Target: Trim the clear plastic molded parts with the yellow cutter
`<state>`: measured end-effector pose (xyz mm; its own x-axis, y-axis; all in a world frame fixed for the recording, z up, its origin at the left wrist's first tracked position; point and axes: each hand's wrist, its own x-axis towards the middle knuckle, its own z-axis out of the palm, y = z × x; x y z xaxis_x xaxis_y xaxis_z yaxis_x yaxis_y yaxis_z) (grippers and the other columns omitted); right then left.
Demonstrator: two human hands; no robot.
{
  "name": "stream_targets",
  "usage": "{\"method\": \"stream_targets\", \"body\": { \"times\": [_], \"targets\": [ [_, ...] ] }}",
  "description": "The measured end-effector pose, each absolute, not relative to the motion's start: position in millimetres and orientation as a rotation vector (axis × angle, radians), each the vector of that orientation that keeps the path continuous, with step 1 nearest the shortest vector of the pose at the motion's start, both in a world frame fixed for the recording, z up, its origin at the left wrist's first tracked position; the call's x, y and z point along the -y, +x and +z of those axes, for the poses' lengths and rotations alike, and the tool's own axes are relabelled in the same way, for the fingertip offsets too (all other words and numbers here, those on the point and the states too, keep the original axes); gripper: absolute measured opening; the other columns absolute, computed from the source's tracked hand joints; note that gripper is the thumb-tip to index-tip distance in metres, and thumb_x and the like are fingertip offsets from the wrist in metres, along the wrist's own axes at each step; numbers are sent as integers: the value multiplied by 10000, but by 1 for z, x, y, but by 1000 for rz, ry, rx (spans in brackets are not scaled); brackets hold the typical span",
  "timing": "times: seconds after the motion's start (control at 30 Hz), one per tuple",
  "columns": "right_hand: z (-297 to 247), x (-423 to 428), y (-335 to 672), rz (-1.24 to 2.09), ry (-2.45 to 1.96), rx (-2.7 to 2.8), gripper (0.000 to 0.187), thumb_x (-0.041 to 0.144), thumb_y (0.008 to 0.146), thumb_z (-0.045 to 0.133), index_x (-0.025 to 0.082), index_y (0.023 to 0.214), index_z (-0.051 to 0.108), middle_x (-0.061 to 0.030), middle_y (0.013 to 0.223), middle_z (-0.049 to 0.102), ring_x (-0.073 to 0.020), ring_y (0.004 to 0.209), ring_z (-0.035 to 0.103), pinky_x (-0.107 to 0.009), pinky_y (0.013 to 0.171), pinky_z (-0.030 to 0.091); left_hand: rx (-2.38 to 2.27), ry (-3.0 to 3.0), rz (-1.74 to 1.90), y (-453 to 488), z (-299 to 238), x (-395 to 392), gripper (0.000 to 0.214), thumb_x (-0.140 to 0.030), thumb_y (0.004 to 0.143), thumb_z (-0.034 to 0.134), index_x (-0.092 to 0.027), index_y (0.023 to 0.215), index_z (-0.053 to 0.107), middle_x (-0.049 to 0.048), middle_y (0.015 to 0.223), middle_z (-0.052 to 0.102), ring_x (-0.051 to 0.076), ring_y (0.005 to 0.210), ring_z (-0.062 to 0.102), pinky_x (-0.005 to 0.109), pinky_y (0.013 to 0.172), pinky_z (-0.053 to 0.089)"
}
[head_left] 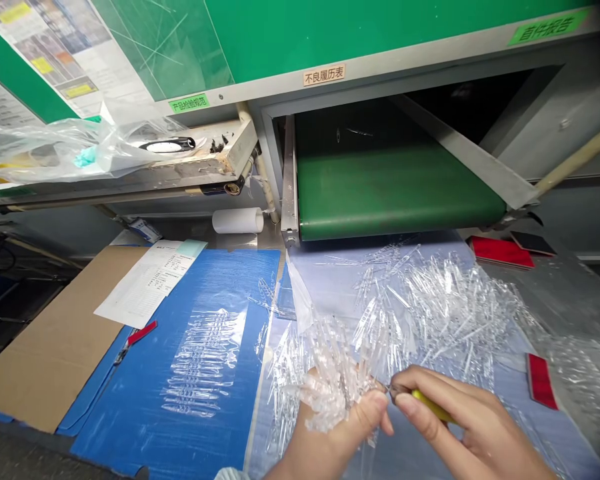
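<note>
Head camera shows me my left hand [343,437], fingers pressed together pinching a clump of clear plastic moldings [330,390] above a plastic sheet [325,280], while my right hand [467,420] grips yellow-handled snips [427,405] at the clump's edge, calling for a steady, careful close.

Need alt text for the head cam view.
A person's left hand grips a bunch of clear moulded plastic pieces while the right hand holds a small yellow-handled tool against them. More pieces lie heaped on a pale blue sheet; a blue mat with a neat row of pieces lies left, below a green conveyor belt.
</note>
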<state>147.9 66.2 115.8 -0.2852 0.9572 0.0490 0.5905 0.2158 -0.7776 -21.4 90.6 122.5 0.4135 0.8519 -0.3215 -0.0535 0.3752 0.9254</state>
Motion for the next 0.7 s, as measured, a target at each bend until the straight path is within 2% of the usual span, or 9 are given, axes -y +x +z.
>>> {"method": "stream_targets", "body": {
  "times": [0.13, 0.2, 0.3, 0.37, 0.53, 0.6, 0.7],
  "targets": [
    [112, -66, 146, 700, -1454, 1918, 204, 263, 923, 427, 249, 755, 542, 52, 651, 605, -94, 534, 585, -190, 500, 433, -1017, 1021, 683, -20, 125, -86, 286, -372, 800, 541, -172, 596, 554, -20, 601, 477, 121, 592, 460, 261, 684, 388],
    [112, -67, 151, 432, -1592, 1815, 155, 282, 913, 441, 242, 811, 552, 31, 652, 607, -114, 535, 586, -206, 494, 427, -1028, 891, 644, -18, 121, -80, 276, -435, 734, 632, -171, 704, 557, -30, 591, 513, 125, 580, 498, 273, 667, 413],
    [114, -71, 162, 127, -1830, 1601, 154, 350, 897, 455, 237, 865, 555, 12, 642, 597, -128, 499, 552, -227, 457, 391, -1053, 732, 626, -15, 111, -74, 431, -515, 626, 720, -171, 811, 538, -30, 576, 566, 125, 546, 517, 263, 599, 422],
    [114, -72, 165, 300, -1837, 1594, 180, 392, 877, 474, 246, 824, 565, 16, 639, 597, -125, 485, 535, -224, 439, 380, -1067, 758, 670, -15, 105, -74, 449, -567, 638, 689, -157, 771, 565, -23, 553, 564, 109, 519, 479, 245, 559, 400],
    [106, -69, 147, 1140, -1592, 1570, 283, 420, 850, 491, 234, 637, 501, 42, 530, 547, -120, 509, 504, -218, 494, 382, -995, 833, 656, -11, 102, -82, 446, -593, 669, 647, -152, 613, 600, -28, 495, 505, 83, 473, 409, 217, 500, 350],
    [106, -68, 141, 1314, -1551, 1478, 301, 419, 869, 455, 227, 638, 466, 45, 493, 527, -122, 510, 502, -227, 525, 383, -947, 869, 619, -6, 101, -82, 453, -589, 673, 646, -150, 569, 610, -6, 521, 540, 77, 469, 406, 214, 484, 333],
    [107, -67, 149, 1384, -1539, 1360, 299, 429, 868, 449, 221, 652, 457, 48, 505, 496, -115, 502, 490, -222, 520, 388, -931, 848, 629, 2, 95, -82, 414, -559, 656, 681, -146, 663, 659, 27, 605, 630, 70, 450, 406, 215, 463, 316]
  ]
}}
